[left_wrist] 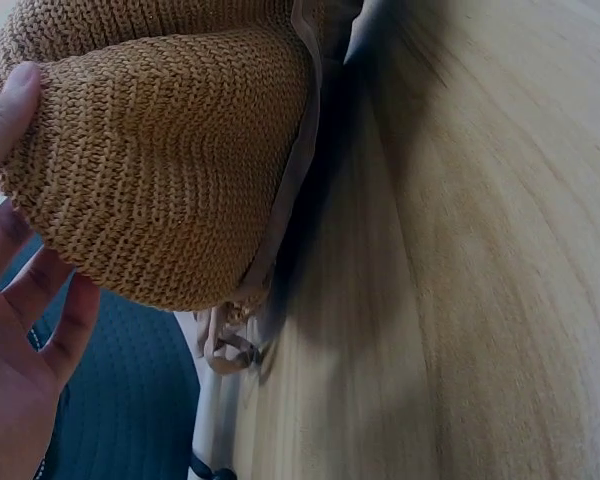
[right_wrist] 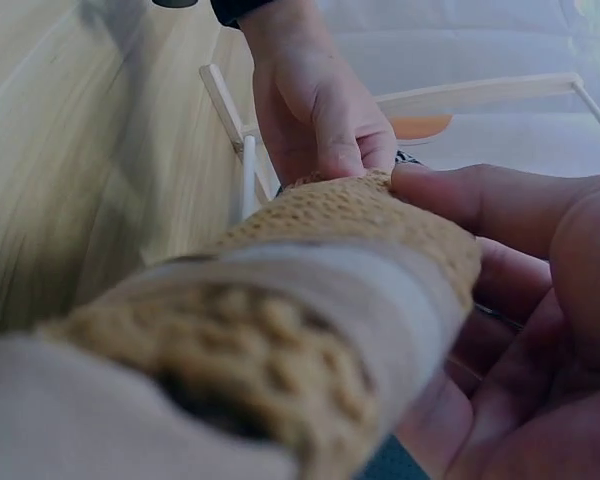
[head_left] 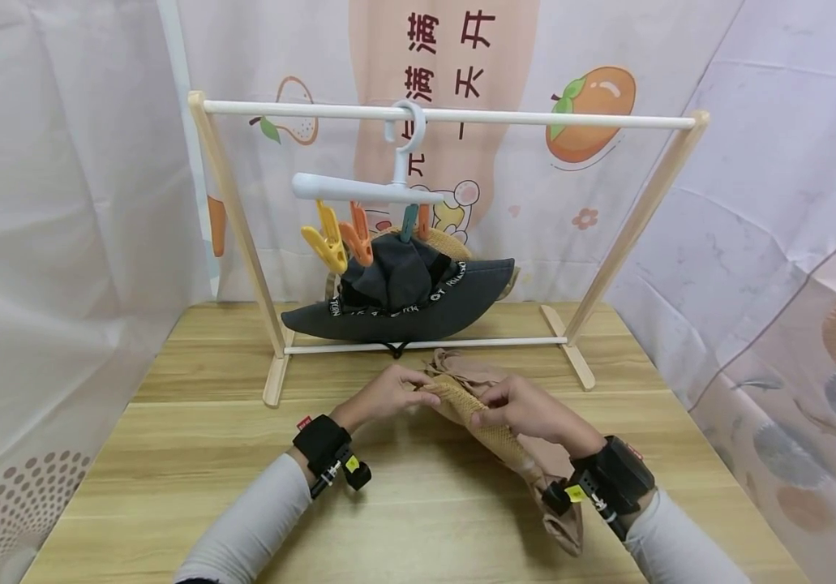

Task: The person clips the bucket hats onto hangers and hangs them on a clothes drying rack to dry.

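A tan woven hat (head_left: pixel 486 426) with beige cloth trim is folded lengthwise, close over the table in front of the rack. My left hand (head_left: pixel 388 393) pinches its far end; in the left wrist view the thumb lies on the knit (left_wrist: pixel 170 170) with the fingers behind. Farther along the same fold, my right hand (head_left: pixel 530 410) grips the hat between thumb and fingers. The right wrist view shows the folded edge (right_wrist: pixel 330 215) between both hands. Beige cloth (head_left: pixel 559 519) trails towards the right wrist; part of the hat is hidden beneath the right hand.
A wooden rack (head_left: pixel 505 118) stands on the table (head_left: pixel 191 487). From its bar hangs a white hanger (head_left: pixel 366 191) with yellow, orange and teal clips (head_left: pixel 326 243). A dark brimmed hat (head_left: pixel 403 304) hangs there, another tan hat (head_left: pixel 450 243) behind it. Printed curtains surround the table.
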A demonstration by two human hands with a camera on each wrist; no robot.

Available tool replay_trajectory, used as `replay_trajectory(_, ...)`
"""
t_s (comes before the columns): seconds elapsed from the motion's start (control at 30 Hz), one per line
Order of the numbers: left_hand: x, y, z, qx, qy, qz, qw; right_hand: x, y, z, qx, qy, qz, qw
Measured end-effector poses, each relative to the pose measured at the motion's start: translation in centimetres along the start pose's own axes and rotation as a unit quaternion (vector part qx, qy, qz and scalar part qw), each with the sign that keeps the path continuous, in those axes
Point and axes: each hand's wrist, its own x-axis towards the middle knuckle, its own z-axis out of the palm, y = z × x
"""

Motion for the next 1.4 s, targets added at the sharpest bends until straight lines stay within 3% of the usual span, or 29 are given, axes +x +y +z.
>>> replay_trajectory(0.07, -0.1, 0.2, 0.0, 0.002, 0.011, 0.006, 0.9999, -0.3, -0.9, -0.2, 0.006, 0.007, -0.008, 1.000)
replay_trajectory(0.3, 0.1, 0.8, -0.2, 0.007, 0.045, 0.044, 0.9980, 0.5, 1.2, -0.7, -0.004, 0.027, -0.001, 1.000)
replay_trajectory(0.47, 0.1, 1.6, -0.2, -0.009, 0.067, 0.063, 0.9957, 0.4, 0.5, -1.5, -0.020, 0.031, -0.016, 0.999)
replay_trajectory(0.77, -0.7, 6.0, -0.1, -0.034, 0.126, 0.117, 0.9845, 0.4, -0.2, -2.6, -0.059, 0.061, -0.014, 0.996)
replay_trajectory(0.97, -0.9, 7.1, -0.2, -0.035, 0.163, 0.124, 0.9782, 0.7, -0.7, -2.9, -0.072, 0.073, -0.025, 0.994)
replay_trajectory(1.4, -1.2, 9.2, -1.0, -0.020, 0.249, 0.137, 0.9585, 1.4, -2.4, -3.7, -0.114, 0.139, -0.041, 0.983)
